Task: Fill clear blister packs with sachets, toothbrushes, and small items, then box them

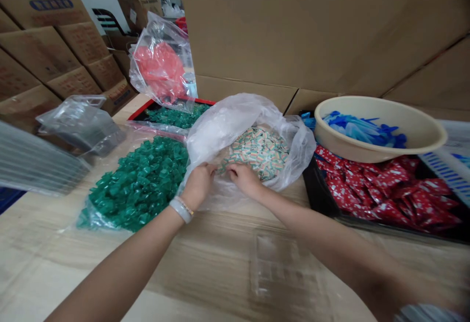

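Note:
A clear plastic bag (235, 121) lies open on the wooden table, filled with small sweets in orange, green and white striped wrappers (260, 150). My left hand (198, 182), with a pale bangle on the wrist, is closed on the bag's near left edge. My right hand (244, 177) reaches into the bag's mouth with its fingers pinched at the nearest sweets; what they hold is too small to make out. Both hands sit close together at the front of the bag.
A bag of green wrapped sweets (139, 185) lies left of my hands. A black tray of red packets (389, 195) and a beige bowl (382, 141) of blue items stand right. A clear plastic tray (282, 273) lies near me. Clear plastic containers (79, 124) are on the left, cardboard boxes (312, 33) behind.

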`<state>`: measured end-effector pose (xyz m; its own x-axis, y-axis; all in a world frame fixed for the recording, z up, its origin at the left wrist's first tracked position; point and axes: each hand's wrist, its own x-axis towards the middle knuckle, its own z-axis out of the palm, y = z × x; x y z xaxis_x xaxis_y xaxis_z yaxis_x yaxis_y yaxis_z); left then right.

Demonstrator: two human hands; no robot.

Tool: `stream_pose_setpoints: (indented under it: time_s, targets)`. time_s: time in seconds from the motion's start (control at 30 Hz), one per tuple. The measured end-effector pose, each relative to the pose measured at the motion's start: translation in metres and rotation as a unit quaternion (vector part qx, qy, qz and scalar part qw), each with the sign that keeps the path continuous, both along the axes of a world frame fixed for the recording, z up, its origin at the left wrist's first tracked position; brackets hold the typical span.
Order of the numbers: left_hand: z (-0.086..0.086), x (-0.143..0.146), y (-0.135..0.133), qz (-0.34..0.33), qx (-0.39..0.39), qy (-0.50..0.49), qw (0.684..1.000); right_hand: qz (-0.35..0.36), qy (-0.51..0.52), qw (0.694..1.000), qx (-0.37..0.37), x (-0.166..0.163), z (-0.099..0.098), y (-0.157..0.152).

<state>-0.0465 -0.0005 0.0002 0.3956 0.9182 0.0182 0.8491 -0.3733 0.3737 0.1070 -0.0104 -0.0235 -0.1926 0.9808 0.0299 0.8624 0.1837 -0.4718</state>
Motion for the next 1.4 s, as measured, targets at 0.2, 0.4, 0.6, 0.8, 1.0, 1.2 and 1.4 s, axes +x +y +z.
stream_pose_setpoints:
  time_s: [0.2,0.4,0.6,0.8,1.0,1.2,1.4]
  targets:
    - [0.004,0.004,0.019,0.058,0.008,-0.026,0.998,0.028,-0.089,0.996,0.006,-0.007,-0.004,0.006]
    - [-0.004,0.019,0.039,-0.041,-0.048,-0.008,0.998,0.032,-0.041,0.999,0.017,-0.001,-0.005,0.001]
    - [-0.005,0.023,0.048,-0.071,-0.049,0.074,0.994,0.063,0.013,0.998,0.005,0.011,-0.004,0.013]
    - [-0.009,0.015,0.032,-0.093,-0.035,0.022,0.995,0.114,0.010,0.993,-0.003,0.014,0.000,0.015]
    - [-0.008,0.007,0.022,-0.148,-0.046,-0.081,0.985,0.090,-0.031,0.995,0.035,0.006,0.001,0.001]
    - [-0.005,0.006,0.014,-0.158,-0.069,-0.090,0.981,0.082,-0.061,0.994,0.048,0.002,0.000,-0.004]
    - [-0.018,0.005,0.002,-0.126,-0.021,-0.136,0.982,0.013,-0.009,1.000,0.023,0.007,-0.007,-0.004]
